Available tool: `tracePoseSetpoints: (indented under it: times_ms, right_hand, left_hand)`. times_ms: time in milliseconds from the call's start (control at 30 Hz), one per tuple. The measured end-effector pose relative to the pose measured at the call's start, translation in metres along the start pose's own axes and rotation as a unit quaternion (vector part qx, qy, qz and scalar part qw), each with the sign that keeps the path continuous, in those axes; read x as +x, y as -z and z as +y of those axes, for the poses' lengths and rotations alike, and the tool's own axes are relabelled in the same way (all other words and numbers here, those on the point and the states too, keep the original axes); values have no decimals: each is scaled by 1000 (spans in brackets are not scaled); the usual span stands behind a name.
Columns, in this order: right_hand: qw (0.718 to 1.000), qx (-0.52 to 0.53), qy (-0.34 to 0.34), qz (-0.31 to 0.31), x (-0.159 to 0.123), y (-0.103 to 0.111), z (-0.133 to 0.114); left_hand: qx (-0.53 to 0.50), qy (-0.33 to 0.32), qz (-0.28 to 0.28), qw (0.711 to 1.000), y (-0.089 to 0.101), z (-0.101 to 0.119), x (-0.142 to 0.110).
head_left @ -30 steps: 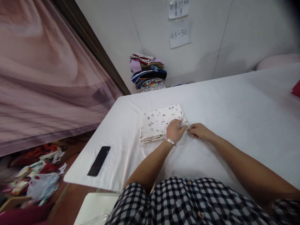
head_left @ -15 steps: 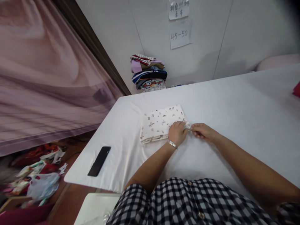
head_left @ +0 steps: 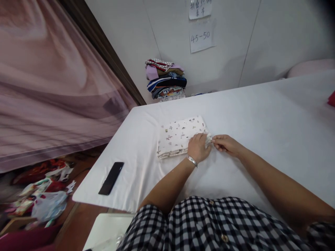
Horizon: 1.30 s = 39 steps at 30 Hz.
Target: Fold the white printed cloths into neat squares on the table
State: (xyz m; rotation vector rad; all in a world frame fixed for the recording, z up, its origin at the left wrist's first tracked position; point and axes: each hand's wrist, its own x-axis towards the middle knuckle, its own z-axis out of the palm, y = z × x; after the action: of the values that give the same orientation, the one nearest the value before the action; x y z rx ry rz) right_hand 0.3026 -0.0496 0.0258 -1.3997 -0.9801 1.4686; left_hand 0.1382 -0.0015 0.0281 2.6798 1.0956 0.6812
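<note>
The cloth (head_left: 174,137) lies at 11 o'clock. The left hand (head_left: 198,148) presses it, fingers together, thumb out, so it may not slip. The right hand (head_left: 227,144) pinches its crinkly 3 o'clock edge.

two hands (head_left: 199,147), one phone (head_left: 111,178), two paper signs (head_left: 201,36).
</note>
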Motion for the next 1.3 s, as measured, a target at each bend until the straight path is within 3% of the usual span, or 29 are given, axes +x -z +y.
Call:
tracePoseSetpoints:
  times_ms: [100, 233, 333, 533, 733, 867, 933, 1100, 1300]
  right_hand:
    - [1000, -9, 17, 25, 3, 8, 3]
    - [987, -126, -15, 100, 12, 18, 12]
    - [977, -194, -53, 74, 20, 16, 16]
    - [974, -210, -74, 52, 33, 5, 15]
    - [982, -173, -55, 54, 27, 4, 15]
    - [976, -206, 1, 73, 21, 4, 14]
    - [973, -215, -1, 83, 21, 3, 13]
    - [991, -90, -56, 80, 24, -6, 11]
    - [992, 11, -67, 109, 21, -13, 11]
  left_hand:
    - [-5, 34, 6, 999, 2, -4, 6]
    - [-33, 62, 9, 998, 8, -6, 13]
    - [-47, 63, 10, 997, 12, -5, 13]
    - [-64, 68, 21, 995, 14, -4, 12]
    - [-74, 68, 17, 995, 14, -6, 11]
    - [-80, 66, 18, 994, 13, -6, 11]
    - [-81, 66, 21, 994, 12, -7, 11]
    - [-78, 64, 21, 995, 10, -7, 11]
    - [-75, 67, 16, 995, 11, -8, 11]
